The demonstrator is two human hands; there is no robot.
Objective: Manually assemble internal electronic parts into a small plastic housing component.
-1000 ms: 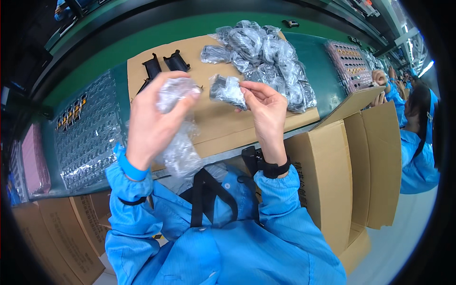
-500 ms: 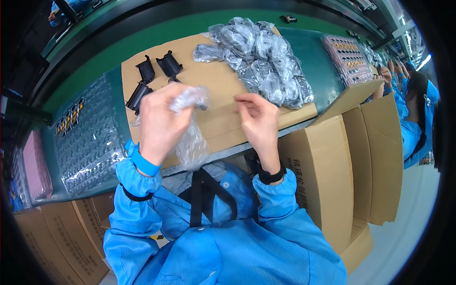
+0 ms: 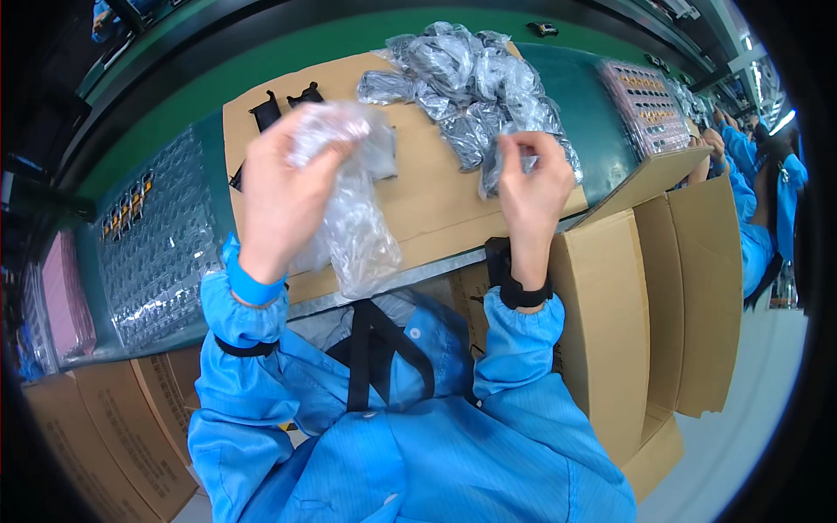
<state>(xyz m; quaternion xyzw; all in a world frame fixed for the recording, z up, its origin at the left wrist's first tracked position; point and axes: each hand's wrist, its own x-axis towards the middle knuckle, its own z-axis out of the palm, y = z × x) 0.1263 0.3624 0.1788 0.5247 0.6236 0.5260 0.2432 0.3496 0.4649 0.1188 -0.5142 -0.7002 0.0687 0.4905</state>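
Observation:
A crumpled clear plastic bag (image 3: 357,240) hangs from my left hand (image 3: 283,187), its fingers closed on the upper part. The bag's loose lower end drapes over the front edge of the cardboard sheet (image 3: 436,218). My right hand (image 3: 538,187) is raised in front of a pile of dark parts in clear plastic bags (image 3: 449,65). Its thumb and fingertips are pinched together; I cannot make out anything between them. Behind my left hand lie black plastic parts (image 3: 266,111), partly covered by the hand and the bag.
At left lie a clear blister tray (image 3: 166,270) with a few small yellow-black pieces and a pink stack (image 3: 70,296). A filled tray (image 3: 645,109) stands at right. An open cardboard box (image 3: 610,314) sits beside my right arm. Another person (image 3: 758,200) is at far right.
My right hand has moved right and slightly away from me, toward the bagged pile, its fingers drawing together. The bag in my left hand has spread out and hides more of the black parts.

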